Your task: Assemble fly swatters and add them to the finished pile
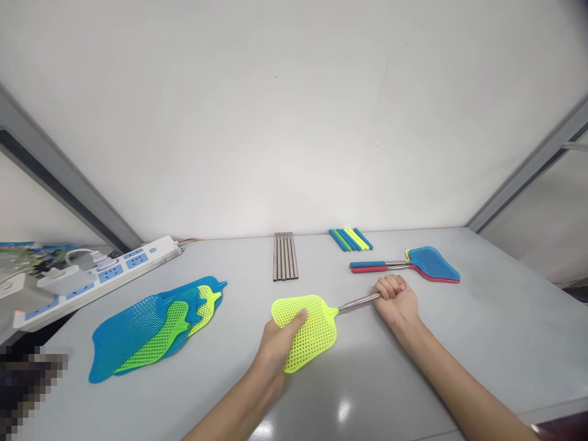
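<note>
A yellow fly swatter head [312,337] is held over the front middle of the table by my left hand [278,343], thumb on top of the mesh and fingers beneath. From its neck a metal rod [358,302] runs to the right. My right hand [395,299] is closed round the rod's far end; whatever lies inside the fist is hidden. Beyond that hand, fly swatters with a blue head [432,263] on top lie stacked, with a blue grip [367,264] and a red grip [369,269] pointing left.
Loose blue, green and yellow swatter heads [128,334] overlap on the left. Several metal rods [285,257] lie in a row at the back, with coloured grips [350,239] to their right. A power strip [105,275] runs along the left edge, before the white wall [294,122].
</note>
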The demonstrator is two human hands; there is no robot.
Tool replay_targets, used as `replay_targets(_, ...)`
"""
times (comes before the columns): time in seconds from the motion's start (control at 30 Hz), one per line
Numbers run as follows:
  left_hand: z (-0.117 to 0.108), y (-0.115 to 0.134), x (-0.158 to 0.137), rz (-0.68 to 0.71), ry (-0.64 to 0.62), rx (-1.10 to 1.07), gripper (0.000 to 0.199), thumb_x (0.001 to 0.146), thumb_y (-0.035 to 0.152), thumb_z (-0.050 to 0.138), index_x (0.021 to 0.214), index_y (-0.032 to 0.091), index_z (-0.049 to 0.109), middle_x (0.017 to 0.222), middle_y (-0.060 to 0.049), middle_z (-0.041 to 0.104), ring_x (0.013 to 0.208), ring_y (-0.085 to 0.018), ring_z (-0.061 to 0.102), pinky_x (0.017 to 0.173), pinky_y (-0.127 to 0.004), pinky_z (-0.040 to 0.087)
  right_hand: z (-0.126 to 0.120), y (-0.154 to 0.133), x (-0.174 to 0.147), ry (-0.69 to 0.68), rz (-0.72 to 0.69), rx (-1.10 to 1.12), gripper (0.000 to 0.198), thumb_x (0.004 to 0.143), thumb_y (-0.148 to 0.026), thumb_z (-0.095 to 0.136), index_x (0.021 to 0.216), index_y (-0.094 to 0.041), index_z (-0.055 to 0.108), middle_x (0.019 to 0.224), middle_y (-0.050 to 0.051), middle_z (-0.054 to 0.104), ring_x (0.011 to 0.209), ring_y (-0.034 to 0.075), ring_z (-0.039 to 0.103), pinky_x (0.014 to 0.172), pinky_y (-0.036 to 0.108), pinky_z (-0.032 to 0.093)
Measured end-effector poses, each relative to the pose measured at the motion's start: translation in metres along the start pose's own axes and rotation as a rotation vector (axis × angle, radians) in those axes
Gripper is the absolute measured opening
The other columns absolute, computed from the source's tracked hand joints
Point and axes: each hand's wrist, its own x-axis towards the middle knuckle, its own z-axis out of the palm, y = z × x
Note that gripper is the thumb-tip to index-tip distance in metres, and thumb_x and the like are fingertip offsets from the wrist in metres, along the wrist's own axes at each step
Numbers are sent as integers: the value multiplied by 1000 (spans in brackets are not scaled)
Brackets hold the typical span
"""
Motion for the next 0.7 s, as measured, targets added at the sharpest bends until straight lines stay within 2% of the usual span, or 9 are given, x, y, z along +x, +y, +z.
replay_targets(0.13,-3,-1,2,-49,-24,-1,36,63,34,62,91,12,58,90,-11,64,74,-20,62,58,-24,48,2,0,-2,-7,33,99,31,75,-11,29,48,-18,17,39,-6,15,33,7,17,30,19,19)
replay_targets(0.3,-5,-5,7,-46,-46,-3,39,63,35,62,94,12,57,92,-11,63,75,-20,61,57,-23,48,4,0,-4,1,72,230,29,76,-12,28,50,-19,16,39,-6,15,33,7,17,30,20,18)
replay_targets(0.7,-6,-6,7,-48,-35,-34,40,64,34,61,96,12,55,91,-10,63,69,-17,61,54,-20,47,2,2,-4,-2,93,286,28,77,-13,27,51,-19,16,39,-6,16,33,8,17,31,21,19)
